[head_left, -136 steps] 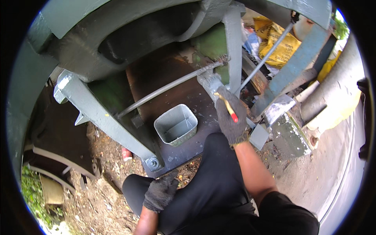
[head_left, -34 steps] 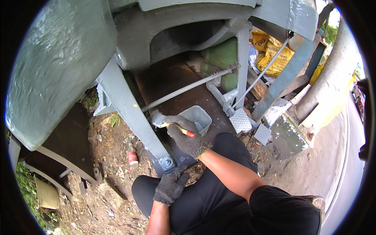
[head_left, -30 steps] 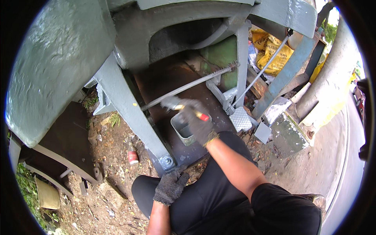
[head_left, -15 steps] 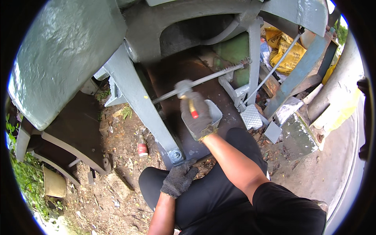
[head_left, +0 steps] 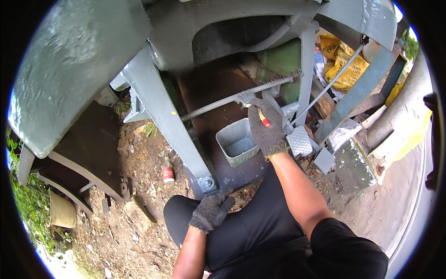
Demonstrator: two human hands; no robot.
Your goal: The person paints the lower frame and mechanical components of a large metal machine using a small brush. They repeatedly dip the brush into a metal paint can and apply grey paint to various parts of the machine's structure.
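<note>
In a dark knitted glove, my right hand (head_left: 268, 130) is closed around a paintbrush (head_left: 264, 120) with a yellow, red-tipped handle. Its grey-coated bristles are at a grey metal rod (head_left: 218, 106) that runs across between two legs of a painted frame. Just left of that hand, a rectangular container (head_left: 226, 159) with grey paint in it stands on a dark board. My gloved left hand (head_left: 213, 212) rests by my knee, fingers stretched out and nothing seen in it, close to the bolted foot (head_left: 207, 184) of the slanted grey leg (head_left: 162, 107).
Large grey curved panels (head_left: 79, 69) hang overhead at the left. A bottle with a red label (head_left: 167, 171) stands on the littered soil. A textured grey pedal (head_left: 299, 141), a diagonal rod (head_left: 332, 83) and yellow sacks (head_left: 346, 67) are on the right. A tan pot (head_left: 62, 214) sits far left.
My right hand has moved right with the paintbrush along the rod, away from above the container, which now shows more fully. My left hand has stayed put.
</note>
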